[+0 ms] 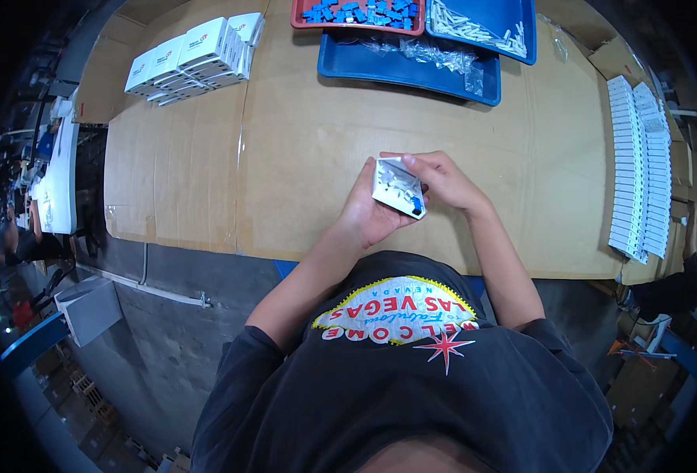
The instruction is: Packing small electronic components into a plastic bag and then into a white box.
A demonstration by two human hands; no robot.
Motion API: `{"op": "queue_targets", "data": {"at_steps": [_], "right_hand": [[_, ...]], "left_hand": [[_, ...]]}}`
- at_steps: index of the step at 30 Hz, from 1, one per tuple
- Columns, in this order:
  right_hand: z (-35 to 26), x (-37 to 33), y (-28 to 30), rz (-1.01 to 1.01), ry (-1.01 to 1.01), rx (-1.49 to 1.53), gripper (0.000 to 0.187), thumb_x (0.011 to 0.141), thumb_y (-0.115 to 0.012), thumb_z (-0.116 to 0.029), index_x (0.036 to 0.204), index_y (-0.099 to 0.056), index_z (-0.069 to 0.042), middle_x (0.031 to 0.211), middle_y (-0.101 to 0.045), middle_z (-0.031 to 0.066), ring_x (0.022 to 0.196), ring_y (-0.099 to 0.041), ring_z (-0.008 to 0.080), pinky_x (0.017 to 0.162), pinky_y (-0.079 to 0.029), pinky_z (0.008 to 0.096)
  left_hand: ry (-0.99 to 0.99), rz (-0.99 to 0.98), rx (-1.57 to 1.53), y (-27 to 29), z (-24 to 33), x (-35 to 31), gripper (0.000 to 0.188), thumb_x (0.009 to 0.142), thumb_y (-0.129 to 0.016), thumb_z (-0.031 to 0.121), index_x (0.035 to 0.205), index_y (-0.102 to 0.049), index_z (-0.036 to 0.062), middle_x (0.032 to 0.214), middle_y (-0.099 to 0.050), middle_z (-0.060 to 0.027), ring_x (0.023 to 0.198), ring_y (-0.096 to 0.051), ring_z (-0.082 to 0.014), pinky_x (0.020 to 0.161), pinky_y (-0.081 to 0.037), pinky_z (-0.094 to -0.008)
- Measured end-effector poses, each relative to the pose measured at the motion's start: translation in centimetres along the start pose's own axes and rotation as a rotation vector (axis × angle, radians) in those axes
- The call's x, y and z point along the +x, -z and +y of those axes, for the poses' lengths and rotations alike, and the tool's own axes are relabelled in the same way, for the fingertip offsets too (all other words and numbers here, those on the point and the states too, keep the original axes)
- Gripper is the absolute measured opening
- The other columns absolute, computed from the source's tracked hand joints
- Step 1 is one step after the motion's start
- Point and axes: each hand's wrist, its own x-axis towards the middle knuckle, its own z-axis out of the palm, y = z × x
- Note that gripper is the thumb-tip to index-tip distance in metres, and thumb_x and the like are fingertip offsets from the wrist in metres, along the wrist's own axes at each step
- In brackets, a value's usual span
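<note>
Just in front of my body, above the cardboard-covered table, I hold a small, shallow white box [380,188]. Small light-coloured parts and one blue piece [417,206] show inside it; what the light parts are is too small to make out. My left hand [362,211] cradles the box from below and along its left side, closed around it. From the right, my right hand [444,180] grips the upper right edge, its thumb lying at the rim. The right hand's other fingers are partly hidden behind the box.
Stacked white boxes [205,43] stand at the far left. At the back are a red tray [356,28] of blue pieces, a blue tray [531,31] of white sticks, and another blue tray [395,77] with clear plastic bags. White boxes in rows [628,169] line the right edge.
</note>
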Motion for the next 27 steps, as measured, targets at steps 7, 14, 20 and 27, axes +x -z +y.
{"op": "queue_targets", "data": {"at_steps": [7,14,20,27], "right_hand": [[0.2,-0.3,0.8,0.049,0.195,0.025,0.05,0.109,-0.053,-0.047,0.138,-0.07,-0.009,0.114,-0.076,0.0042,0.099,-0.064,0.0102,0.088,-0.051,0.0258],[-0.7,-0.5,-0.3,0.027,0.109,-0.025,0.046,0.11,-0.054,-0.041,0.14,-0.068,-0.009,0.119,-0.075,0.0044,0.102,-0.064,0.0101,0.088,-0.052,0.025],[0.6,0.2,-1.4,0.057,0.264,-0.007,0.04,0.109,-0.06,-0.032,0.139,-0.068,-0.006,0.122,-0.074,0.0085,0.11,-0.065,0.0129,0.097,-0.052,0.0302],[1.1,0.3,-1.8,0.091,0.326,-0.129,0.042,0.109,-0.057,-0.03,0.141,-0.066,-0.004,0.128,-0.072,0.0106,0.111,-0.063,0.0146,0.099,-0.051,0.0308]], "left_hand": [[0.038,-0.233,-0.074,1.1,0.3,0.2,0.068,0.107,-0.032,0.065,0.148,-0.05,0.0135,0.138,-0.062,-0.0185,0.122,-0.063,-0.0386,0.103,-0.052,-0.0539],[0.002,-0.148,-0.039,0.3,0.2,-0.2,0.065,0.108,-0.031,0.064,0.148,-0.049,0.0156,0.142,-0.058,-0.0167,0.128,-0.059,-0.0371,0.107,-0.05,-0.057],[-0.025,-0.069,-0.012,-0.1,0.1,-0.3,0.066,0.109,-0.026,0.063,0.15,-0.047,0.0164,0.146,-0.056,-0.0143,0.134,-0.056,-0.034,0.11,-0.048,-0.0586],[-0.044,-0.061,0.026,-0.6,0.0,-0.6,0.068,0.109,-0.024,0.064,0.152,-0.044,0.0153,0.149,-0.054,-0.0137,0.138,-0.053,-0.0347,0.115,-0.043,-0.0609]]}}
